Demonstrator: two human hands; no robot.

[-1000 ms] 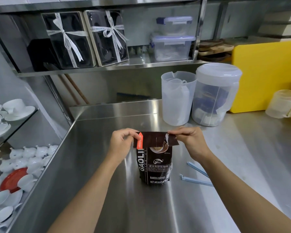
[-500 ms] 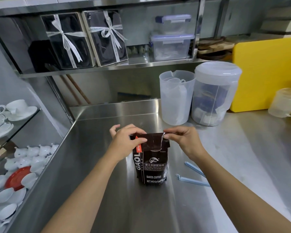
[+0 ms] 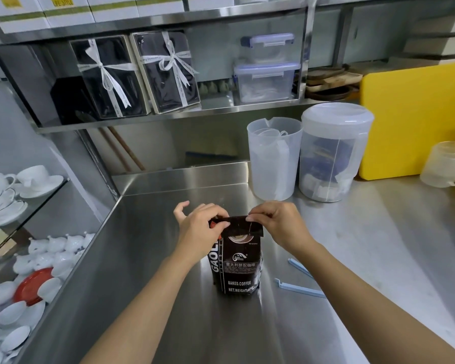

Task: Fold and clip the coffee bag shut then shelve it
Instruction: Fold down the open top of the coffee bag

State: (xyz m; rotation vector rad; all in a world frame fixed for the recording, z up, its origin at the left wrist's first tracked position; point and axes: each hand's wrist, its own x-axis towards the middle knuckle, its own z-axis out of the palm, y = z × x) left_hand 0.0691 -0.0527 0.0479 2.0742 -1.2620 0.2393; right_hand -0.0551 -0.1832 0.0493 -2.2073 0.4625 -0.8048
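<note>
A dark brown coffee bag (image 3: 237, 269) stands upright on the steel counter (image 3: 147, 258). Its top is rolled forward into a flat fold. My left hand (image 3: 199, 227) pinches the left end of that fold, thumb in front. At the right end of the fold my right hand (image 3: 279, 223) grips it between thumb and fingers. A light blue bag clip (image 3: 298, 285) lies open on the counter just right of the bag, partly hidden behind my right forearm.
Two clear plastic jugs (image 3: 273, 158) (image 3: 334, 153) stand behind the bag. A yellow cutting board (image 3: 415, 119) leans at the back right. The shelf above (image 3: 221, 109) holds ribboned gift boxes (image 3: 139, 77) and lidded containers (image 3: 267, 81). White cups and teapots (image 3: 24, 248) fill the left racks.
The bag's top, first held up as a wide flat strip, has been folded down toward me and now sits lower and tighter. Both hands came closer together.
</note>
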